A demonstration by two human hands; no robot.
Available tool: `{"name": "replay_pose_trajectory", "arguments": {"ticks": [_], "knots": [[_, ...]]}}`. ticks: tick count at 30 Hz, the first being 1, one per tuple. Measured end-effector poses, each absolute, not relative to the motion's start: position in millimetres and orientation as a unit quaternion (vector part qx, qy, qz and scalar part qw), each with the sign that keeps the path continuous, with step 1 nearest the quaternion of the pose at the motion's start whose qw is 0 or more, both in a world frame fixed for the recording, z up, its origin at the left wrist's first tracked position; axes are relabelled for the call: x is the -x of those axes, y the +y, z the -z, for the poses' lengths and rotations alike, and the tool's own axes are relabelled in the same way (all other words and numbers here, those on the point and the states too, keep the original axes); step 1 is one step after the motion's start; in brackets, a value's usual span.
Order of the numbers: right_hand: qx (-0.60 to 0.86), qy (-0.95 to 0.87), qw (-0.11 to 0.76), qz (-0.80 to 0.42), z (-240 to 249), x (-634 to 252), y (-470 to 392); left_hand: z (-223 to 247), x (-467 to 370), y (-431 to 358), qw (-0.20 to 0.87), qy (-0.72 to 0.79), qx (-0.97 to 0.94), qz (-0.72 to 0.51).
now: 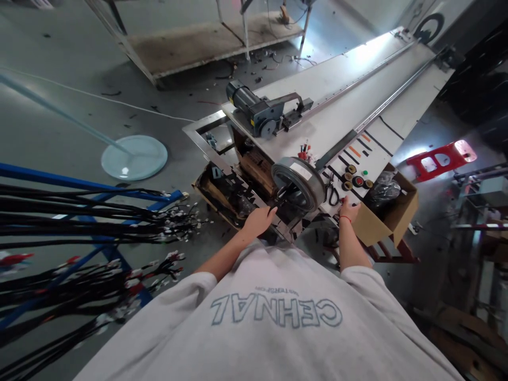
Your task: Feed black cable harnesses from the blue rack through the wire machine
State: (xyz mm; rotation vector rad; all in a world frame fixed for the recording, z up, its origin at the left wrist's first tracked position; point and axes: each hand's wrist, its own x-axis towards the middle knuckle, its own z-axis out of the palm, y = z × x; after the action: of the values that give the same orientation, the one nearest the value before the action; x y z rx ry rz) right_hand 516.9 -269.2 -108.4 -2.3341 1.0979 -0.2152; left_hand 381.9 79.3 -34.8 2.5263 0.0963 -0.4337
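Observation:
My left hand (259,221) is at the near end of a long white bench, its fingers drawn together beside a large reel (299,182) with a white label. What those fingers hold, if anything, is too small to make out. On the other side of the reel, my right hand (349,210) is at the bench's near edge with its fingers curled. Its contents are also unclear. Black-handled scissors (332,194) lie between the reel and this hand. Close by are several round tape rolls (347,185) and a red push button (358,181).
A motor unit (254,111) is mounted on the bench (337,114), with metal rails running along it. An open carton (391,211) with plastic bags stands at right, another box (216,198) below left. Black cable bundles (79,217) hang on a blue rack at left.

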Motion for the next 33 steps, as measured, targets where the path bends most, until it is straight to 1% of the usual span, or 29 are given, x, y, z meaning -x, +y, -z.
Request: {"name": "replay_pose_trajectory", "arguments": {"ticks": [4,12,17,23,33], "knots": [[0.868,0.404,0.277,0.081,109,-518,-270,36,-381,81,0.266,0.030,-0.951,0.153],[0.881,0.394,0.252,0.074,110,-519,-272,36,-375,80,0.263,0.042,-0.949,0.167],[0.878,0.385,0.273,0.075,108,-519,-274,34,-376,83,0.246,0.042,-0.954,0.166],[0.876,0.376,0.286,0.092,108,-520,-275,30,-373,85,0.280,0.059,-0.944,0.166],[0.877,0.383,0.279,0.079,103,-519,-270,39,-359,96,0.287,0.099,-0.939,0.161]]}}
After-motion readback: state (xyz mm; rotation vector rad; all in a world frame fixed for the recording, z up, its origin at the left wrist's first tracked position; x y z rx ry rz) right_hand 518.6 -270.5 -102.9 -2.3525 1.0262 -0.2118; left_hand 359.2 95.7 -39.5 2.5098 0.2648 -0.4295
